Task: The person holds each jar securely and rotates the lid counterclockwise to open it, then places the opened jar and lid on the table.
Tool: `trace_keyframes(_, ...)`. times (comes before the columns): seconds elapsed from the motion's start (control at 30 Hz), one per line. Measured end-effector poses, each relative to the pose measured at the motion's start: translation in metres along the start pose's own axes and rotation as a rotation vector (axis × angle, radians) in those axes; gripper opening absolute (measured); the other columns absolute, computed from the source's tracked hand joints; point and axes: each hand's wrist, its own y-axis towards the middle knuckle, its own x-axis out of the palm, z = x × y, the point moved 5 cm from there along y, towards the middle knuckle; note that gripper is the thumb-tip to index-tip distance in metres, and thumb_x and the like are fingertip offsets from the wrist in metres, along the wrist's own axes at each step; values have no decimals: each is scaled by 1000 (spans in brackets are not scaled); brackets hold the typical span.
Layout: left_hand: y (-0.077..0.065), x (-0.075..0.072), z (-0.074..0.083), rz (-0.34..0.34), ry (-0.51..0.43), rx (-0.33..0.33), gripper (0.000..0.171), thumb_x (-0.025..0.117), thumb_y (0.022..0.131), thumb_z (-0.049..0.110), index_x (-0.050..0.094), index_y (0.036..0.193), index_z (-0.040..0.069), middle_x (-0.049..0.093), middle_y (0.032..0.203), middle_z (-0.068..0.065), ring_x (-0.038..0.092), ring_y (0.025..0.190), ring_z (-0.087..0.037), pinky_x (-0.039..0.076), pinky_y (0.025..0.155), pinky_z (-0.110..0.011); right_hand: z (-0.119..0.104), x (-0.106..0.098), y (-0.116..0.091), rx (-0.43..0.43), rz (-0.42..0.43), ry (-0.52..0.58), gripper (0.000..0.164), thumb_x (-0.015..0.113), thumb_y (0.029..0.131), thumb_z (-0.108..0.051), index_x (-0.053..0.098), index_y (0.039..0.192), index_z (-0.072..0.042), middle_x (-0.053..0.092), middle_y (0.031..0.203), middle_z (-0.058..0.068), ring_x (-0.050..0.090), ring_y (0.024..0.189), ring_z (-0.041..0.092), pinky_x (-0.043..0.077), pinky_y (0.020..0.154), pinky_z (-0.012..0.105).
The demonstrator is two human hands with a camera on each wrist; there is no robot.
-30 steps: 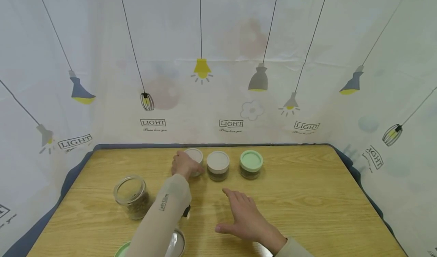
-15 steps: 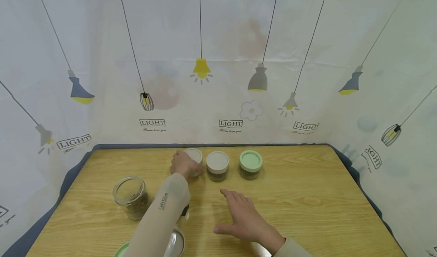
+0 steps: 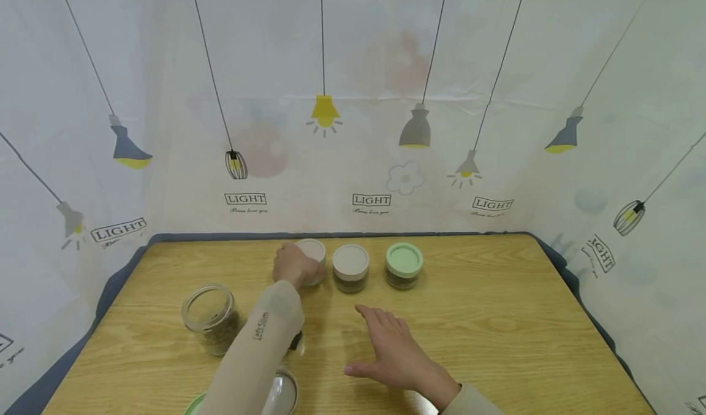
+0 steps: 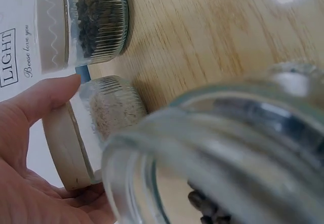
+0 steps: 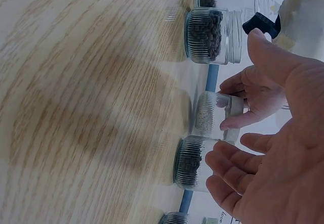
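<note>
At the back left of the table, my left hand (image 3: 292,265) grips a glass jar (image 3: 314,252) by its off-white lid, thumb on one side and fingers round the other. Pale, grainy contents (image 4: 114,107) show through the ribbed glass in the left wrist view. The jar stands upright on the table. My right hand (image 3: 394,350) hovers over the middle of the table with its fingers extended and holds nothing. Just right of the gripped jar is a second white-lidded jar (image 3: 351,268) with dark contents. Part of the gripped jar is hidden behind my left hand.
A green-lidded jar (image 3: 404,265) stands further right in the back row. Left of my forearm is a lidless glass jar (image 3: 212,320) with dark beans. Near the front edge are a round, pale-topped item (image 3: 284,393) and a green rim (image 3: 194,404), partly covered by my sleeve.
Almost nothing differs; my left hand and forearm have shifted very slightly left while keeping hold of the jar. The right hand stays in place.
</note>
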Motion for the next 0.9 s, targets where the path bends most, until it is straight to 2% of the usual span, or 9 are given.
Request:
trace_keyframes(0.3,1,-10,2,47,-50,67,88,79,68,33,30,130,-7,46,121,-25,49,110,-38,44,99,-50,-6,-5,-2,-15,13,4,103,58,76,-73,27,147,-6,42,142,14,39,128,33,32,102,60)
trace_keyframes(0.57,-13,-21,12,27,-69,142,88,81,66,38,32,128,-2,54,117,-24,53,106,-38,46,93,-50,-7,-10,-4,-18,33,15,102,58,76,-73,27,147,-6,42,142,14,38,128,33,29,103,63)
trace_keyframes(0.73,-20,-29,17,43,-59,216,89,83,64,38,33,128,-1,55,116,-22,55,103,-37,47,91,-50,-5,-11,-5,-14,41,36,101,60,77,-71,26,147,-7,43,142,13,38,129,32,27,103,64)
trace_keyframes(0.9,-23,-39,18,67,-72,257,93,83,63,36,32,130,-2,56,115,-22,55,102,-38,48,89,-52,-7,-14,-6,-16,54,41,101,60,77,-71,27,147,-7,43,142,13,38,129,32,27,103,64)
